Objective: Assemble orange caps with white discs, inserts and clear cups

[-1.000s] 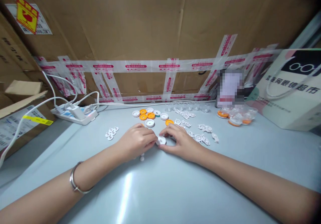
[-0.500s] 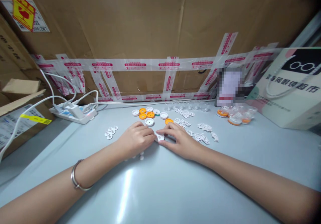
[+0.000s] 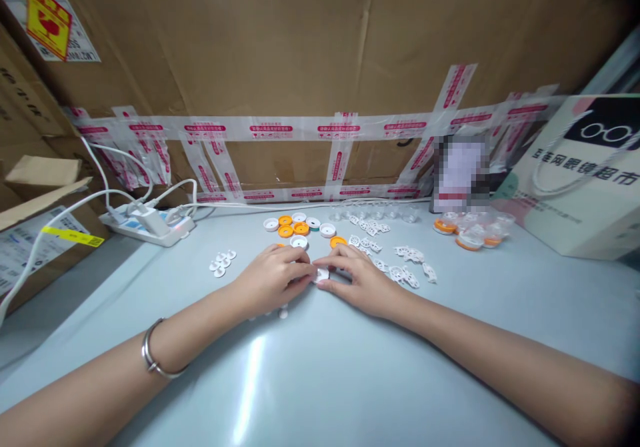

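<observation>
A small white plastic part (image 3: 321, 275) stands just above the table between my two hands. My right hand (image 3: 357, 277) grips it from the right, thumb below and fingers above. From the left, the fingertips of my left hand (image 3: 275, 273) press together at the part's edge. What they pinch, if anything, is hidden. Just beyond the hands lie several white ring-shaped caps (image 3: 299, 241) and orange ring-shaped caps (image 3: 301, 229). Several white openwork pieces (image 3: 397, 274) are scattered to the right of my right hand. Small white knobbed discs (image 3: 220, 271) form a group left of my left hand.
Clear plastic domes (image 3: 410, 215) line the back. Orange-and-white capped clear pieces (image 3: 470, 241) sit by a paper bag (image 3: 575, 200) at right. A power strip (image 3: 165, 232) with white cables is at left. A large cardboard box (image 3: 280, 47) walls off the rear.
My left hand's fingers have straightened slightly and shifted at the white part's edge. My right hand keeps its grip. The whole view has moved very slightly.
</observation>
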A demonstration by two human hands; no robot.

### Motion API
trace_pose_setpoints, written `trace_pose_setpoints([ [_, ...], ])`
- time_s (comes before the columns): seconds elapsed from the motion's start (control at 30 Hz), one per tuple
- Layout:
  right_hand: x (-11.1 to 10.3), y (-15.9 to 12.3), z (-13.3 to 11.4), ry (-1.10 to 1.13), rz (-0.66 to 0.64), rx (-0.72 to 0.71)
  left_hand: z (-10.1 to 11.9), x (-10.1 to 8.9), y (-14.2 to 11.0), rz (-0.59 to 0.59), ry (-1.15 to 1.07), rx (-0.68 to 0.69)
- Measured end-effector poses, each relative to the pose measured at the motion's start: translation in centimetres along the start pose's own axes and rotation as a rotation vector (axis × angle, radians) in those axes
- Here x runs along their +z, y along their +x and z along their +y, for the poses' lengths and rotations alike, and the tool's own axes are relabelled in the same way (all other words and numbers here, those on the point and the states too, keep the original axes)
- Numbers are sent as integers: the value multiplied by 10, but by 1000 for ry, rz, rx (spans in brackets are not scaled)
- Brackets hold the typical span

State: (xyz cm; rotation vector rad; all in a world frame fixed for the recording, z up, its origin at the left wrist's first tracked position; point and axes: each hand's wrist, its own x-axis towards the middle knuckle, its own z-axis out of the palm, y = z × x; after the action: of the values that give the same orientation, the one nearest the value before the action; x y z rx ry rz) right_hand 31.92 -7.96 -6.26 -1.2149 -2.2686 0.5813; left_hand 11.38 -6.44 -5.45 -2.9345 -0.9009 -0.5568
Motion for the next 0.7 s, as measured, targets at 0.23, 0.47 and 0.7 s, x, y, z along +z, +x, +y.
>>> trace_pose_setpoints([
  [0.23,-1,0,0,2,-7,-7,0,-3,2,-9,-179,-60],
  [0.47,1,1,1,-9,5,-47,5,-6,8,-4,-351,-200],
  [0.7,2,0,3,-29,14,-120,8,-6,18,-91,-364,-364],
])
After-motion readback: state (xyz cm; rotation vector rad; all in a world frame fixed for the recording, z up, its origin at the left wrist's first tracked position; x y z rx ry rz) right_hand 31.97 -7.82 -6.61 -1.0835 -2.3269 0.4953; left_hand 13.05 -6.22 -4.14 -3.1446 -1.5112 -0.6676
